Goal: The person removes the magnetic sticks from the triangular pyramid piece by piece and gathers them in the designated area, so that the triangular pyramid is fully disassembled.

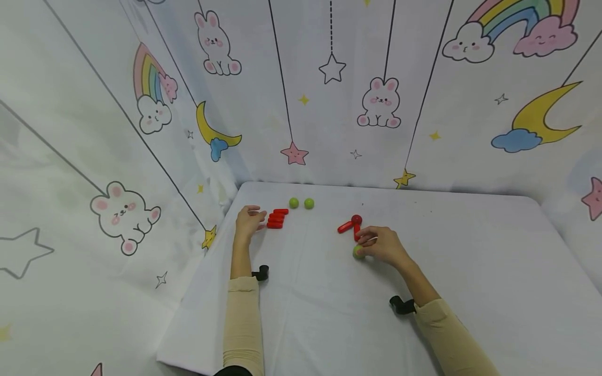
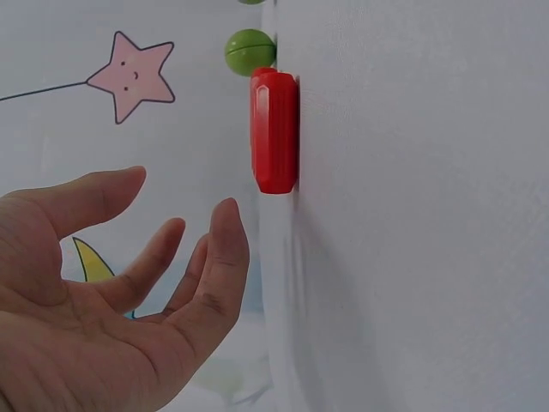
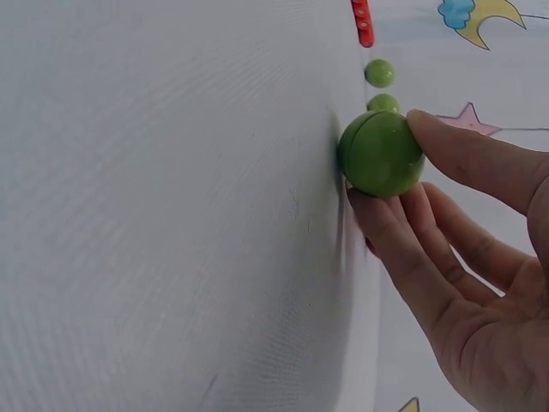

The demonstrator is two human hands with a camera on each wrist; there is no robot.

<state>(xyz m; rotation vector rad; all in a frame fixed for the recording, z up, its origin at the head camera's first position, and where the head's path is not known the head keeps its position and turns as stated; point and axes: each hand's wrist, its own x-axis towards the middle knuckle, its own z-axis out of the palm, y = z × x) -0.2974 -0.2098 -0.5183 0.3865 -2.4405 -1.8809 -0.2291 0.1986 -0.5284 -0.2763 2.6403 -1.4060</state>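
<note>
1. The right hand [image 1: 384, 245] pinched a green ball [image 3: 380, 159] between the thumb and the fingers, at the middle part of the white tabletop [image 1: 310, 297]; whether this ball touched the cloth could not be told.
2. Just beyond the pinched ball there was a red ball [image 1: 356, 220], and two red sticks [image 1: 345, 227] spread from it toward the person, one to the left and one almost straight.
3. The left hand [image 1: 248, 224] was grasping nothing; its fingers were loosely bent, and in the left wrist view a gap separated them from the red pieces.
4. Near this hand, on its right side, four red pieces [image 1: 275, 220] lay side by side in a row.
5. Behind that row, two more green balls [image 1: 301, 203] rested next to each other, slightly apart.
6. Both arms wore beige sleeves [image 1: 243, 324], and behind the tabletop hung a white curtain [image 1: 263, 94] with printed rabbits, stars and moons.
</note>
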